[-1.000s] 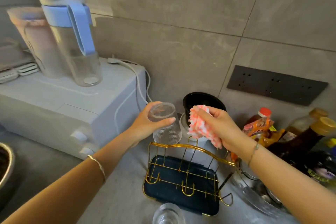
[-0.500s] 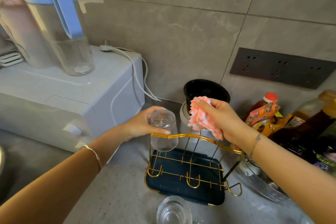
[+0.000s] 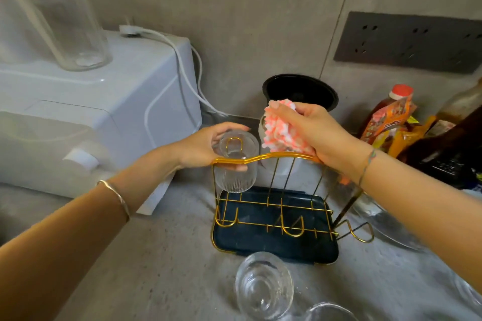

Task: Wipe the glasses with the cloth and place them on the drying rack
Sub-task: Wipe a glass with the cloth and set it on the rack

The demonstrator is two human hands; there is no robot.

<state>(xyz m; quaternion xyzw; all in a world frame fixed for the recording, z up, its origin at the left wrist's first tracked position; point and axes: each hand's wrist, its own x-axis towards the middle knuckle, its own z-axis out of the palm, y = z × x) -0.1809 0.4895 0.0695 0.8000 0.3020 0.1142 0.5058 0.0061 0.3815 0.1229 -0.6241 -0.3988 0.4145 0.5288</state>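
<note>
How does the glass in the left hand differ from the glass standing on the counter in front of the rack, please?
The held glass is gripped by the left hand; the counter glass stands untouched. The held glass is inverted over a prong of the rack; the counter glass sits off the rack, nearer the camera. Both are clear.
</note>
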